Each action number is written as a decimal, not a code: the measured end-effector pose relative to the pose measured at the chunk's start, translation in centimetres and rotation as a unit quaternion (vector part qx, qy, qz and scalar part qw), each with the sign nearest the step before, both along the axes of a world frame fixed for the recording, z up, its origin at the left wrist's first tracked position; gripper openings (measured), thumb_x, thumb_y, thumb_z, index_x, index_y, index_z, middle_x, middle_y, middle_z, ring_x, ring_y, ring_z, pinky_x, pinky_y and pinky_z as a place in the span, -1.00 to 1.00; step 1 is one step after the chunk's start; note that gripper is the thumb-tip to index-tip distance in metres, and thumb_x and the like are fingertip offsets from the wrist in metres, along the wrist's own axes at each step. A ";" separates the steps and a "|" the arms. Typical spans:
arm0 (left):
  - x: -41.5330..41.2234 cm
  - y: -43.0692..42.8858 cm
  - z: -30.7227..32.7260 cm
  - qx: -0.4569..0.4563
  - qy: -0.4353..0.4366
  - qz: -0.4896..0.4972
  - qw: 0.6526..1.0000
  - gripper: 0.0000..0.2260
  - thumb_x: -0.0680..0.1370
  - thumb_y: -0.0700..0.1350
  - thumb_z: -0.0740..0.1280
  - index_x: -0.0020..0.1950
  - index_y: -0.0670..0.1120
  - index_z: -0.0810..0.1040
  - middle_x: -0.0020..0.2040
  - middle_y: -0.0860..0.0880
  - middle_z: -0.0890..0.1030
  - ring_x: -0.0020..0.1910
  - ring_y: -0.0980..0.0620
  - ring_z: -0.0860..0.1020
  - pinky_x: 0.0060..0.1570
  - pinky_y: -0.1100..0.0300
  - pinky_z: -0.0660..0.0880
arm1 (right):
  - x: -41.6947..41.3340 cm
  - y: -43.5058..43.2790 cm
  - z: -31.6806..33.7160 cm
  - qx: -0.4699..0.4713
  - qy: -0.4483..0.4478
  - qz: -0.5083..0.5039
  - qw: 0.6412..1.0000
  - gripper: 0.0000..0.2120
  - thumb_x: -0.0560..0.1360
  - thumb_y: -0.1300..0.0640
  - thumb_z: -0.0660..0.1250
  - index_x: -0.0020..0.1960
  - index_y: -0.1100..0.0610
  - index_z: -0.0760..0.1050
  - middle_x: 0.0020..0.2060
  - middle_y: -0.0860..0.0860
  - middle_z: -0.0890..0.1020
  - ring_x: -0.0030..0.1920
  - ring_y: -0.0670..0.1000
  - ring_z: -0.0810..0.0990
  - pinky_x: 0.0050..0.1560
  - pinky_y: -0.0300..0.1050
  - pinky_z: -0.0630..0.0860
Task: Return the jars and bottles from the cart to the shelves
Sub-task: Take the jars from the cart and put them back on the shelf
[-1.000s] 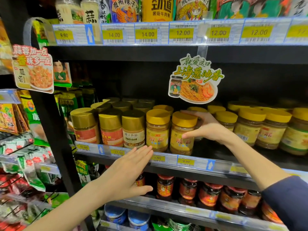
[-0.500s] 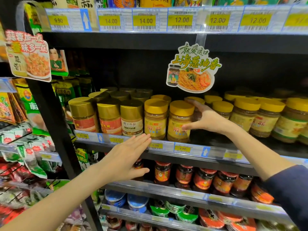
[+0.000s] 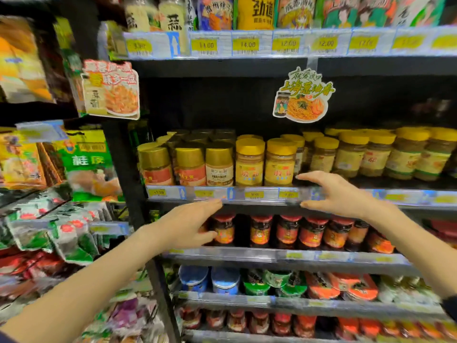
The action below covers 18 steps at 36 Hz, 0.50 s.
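Bare room is seen along the front of the middle shelf (image 3: 371, 183), right of the two yellow-lidded jars (image 3: 264, 162), where the set-back jars (image 3: 376, 154) stand deeper. The left part is blocked by gold-lidded jars (image 3: 188, 164) packed side by side. Wide headroom above the lids is interrupted only by a hanging sign (image 3: 304, 100). The shelf's edge is lined by a price rail (image 3: 254, 194).

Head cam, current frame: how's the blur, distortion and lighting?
Head view: motion blur smears the bagged goods at left; in the same view the middle-shelf price tags are streaked and barely readable; the yellow-lid jars at centre are sharper; wide-angle distortion slants the black upright; the back wall above the jars sits in deep shadow.
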<state>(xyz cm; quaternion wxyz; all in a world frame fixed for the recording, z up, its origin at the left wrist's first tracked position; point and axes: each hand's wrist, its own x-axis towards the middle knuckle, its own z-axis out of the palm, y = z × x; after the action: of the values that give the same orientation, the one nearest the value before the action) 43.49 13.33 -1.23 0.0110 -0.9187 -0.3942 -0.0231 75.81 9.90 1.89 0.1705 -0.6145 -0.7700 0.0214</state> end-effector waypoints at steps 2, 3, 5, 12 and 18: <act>-2.4 -1.1 -0.3 -0.009 0.016 0.009 1.000 -0.39 0.58 0.09 0.21 0.54 -0.02 0.04 0.54 0.06 0.12 0.49 0.10 0.17 0.41 0.23 0.16 | -2.1 -1.3 -1.0 -0.013 -0.011 -0.008 1.000 -0.35 0.43 0.02 0.42 0.44 0.08 0.26 0.38 0.03 0.39 0.39 0.03 0.34 0.36 -0.09 0.30; -3.8 -1.6 -0.4 -0.011 0.022 0.014 1.000 -0.39 0.58 0.10 0.20 0.54 -0.01 0.03 0.54 0.07 0.11 0.48 0.10 0.18 0.40 0.25 0.16 | -3.3 -1.9 -1.4 -0.023 -0.025 -0.007 0.999 -0.35 0.44 0.02 0.41 0.45 0.08 0.24 0.40 0.03 0.37 0.40 0.02 0.32 0.36 -0.12 0.27; -6.7 -2.8 -0.7 -0.012 0.032 0.025 0.999 -0.39 0.57 0.12 0.20 0.54 0.00 0.04 0.54 0.09 0.12 0.48 0.12 0.18 0.39 0.29 0.15 | -6.0 -2.9 -2.2 -0.053 -0.054 0.002 0.997 -0.35 0.47 0.01 0.37 0.47 0.08 0.19 0.43 0.00 0.32 0.42 0.01 0.30 0.36 -0.16 0.24; -18.0 -7.7 -1.5 -0.047 0.057 0.095 0.993 -0.37 0.52 0.26 0.15 0.52 0.05 0.10 0.51 0.08 0.21 0.44 0.11 0.26 0.34 0.23 0.26 | -17.2 -3.0 -5.0 -0.095 -0.131 0.121 0.979 -0.35 0.47 0.03 0.34 0.49 0.06 0.17 0.46 -0.01 0.28 0.44 -0.03 0.27 0.40 -0.11 0.25; -28.2 -13.0 -3.0 -0.068 0.041 0.214 0.974 -0.39 0.54 0.08 0.26 0.53 0.00 0.12 0.49 0.06 0.27 0.41 0.09 0.32 0.33 0.18 0.34 | -29.5 -1.8 -6.2 -0.132 -0.144 0.235 0.952 -0.38 0.51 0.04 0.28 0.50 0.01 0.13 0.48 -0.06 0.22 0.45 -0.04 0.23 0.41 -0.10 0.25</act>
<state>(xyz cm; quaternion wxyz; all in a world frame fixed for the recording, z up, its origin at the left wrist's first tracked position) 15.33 0.31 -4.22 -0.0309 -0.8120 -0.5812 0.0444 46.30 8.08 -4.36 -0.0343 -0.4296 -0.8993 0.0741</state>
